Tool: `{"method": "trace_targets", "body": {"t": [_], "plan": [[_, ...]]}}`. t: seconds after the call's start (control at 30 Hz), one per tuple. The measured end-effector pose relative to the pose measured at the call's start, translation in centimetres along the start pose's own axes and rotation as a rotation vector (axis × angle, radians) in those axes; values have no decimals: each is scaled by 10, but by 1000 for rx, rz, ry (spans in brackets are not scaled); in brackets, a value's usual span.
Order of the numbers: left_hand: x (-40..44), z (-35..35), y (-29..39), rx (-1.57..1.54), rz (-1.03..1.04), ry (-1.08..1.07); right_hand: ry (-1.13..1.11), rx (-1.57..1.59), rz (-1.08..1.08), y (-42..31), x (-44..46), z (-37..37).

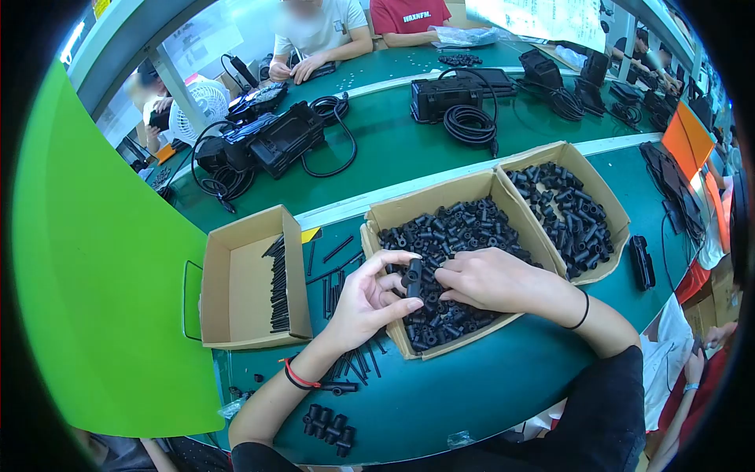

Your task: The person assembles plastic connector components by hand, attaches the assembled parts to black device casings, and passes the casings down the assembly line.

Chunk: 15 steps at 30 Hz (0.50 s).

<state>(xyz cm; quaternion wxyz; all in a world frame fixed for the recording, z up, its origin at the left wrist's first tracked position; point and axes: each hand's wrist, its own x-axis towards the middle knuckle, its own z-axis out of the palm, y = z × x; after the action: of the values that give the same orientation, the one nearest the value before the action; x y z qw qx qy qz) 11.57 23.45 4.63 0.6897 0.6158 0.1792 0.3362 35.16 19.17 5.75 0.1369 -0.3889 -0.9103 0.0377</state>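
Observation:
My left hand (363,300) pinches a black tee-shaped plastic fitting (414,277) between thumb and fingers, its long side roughly upright. Just right of it, my right hand (491,279) is closed with fingertips curled together; whatever they grip is hidden. Both hands are above the front part of a cardboard box (381,211) heaped with similar black fittings (452,224). Long thin black rods (338,287) lie on the green table beside my left wrist. Several fittings stand grouped (329,429) near the table's front edge.
A second box (617,216) of short black tubes adjoins on the right. An open carton (236,334) with black rods stands left, next to a green panel (110,275). Black cases (287,140) and coiled cables (470,124) occupy the far bench, where other people sit.

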Motion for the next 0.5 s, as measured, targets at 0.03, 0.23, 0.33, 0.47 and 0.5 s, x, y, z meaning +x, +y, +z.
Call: {"method": "trace_targets", "body": {"t": [0.03, 0.23, 0.33, 0.47, 0.5], "plan": [[0, 0, -1, -7, -2, 0, 1, 1, 1, 0, 0, 0], [0, 0, -1, -3, -8, -8, -19, -27, -24, 0, 0, -3], [0, 0, 0, 4, -11, -10, -17, -14, -9, 1, 0, -1], [0, 0, 0, 21, -12, -13, -4, -19, -7, 1, 0, -1], [-1, -1, 1, 21, -13, -11, -2, -16, -10, 0, 0, -2]]}}
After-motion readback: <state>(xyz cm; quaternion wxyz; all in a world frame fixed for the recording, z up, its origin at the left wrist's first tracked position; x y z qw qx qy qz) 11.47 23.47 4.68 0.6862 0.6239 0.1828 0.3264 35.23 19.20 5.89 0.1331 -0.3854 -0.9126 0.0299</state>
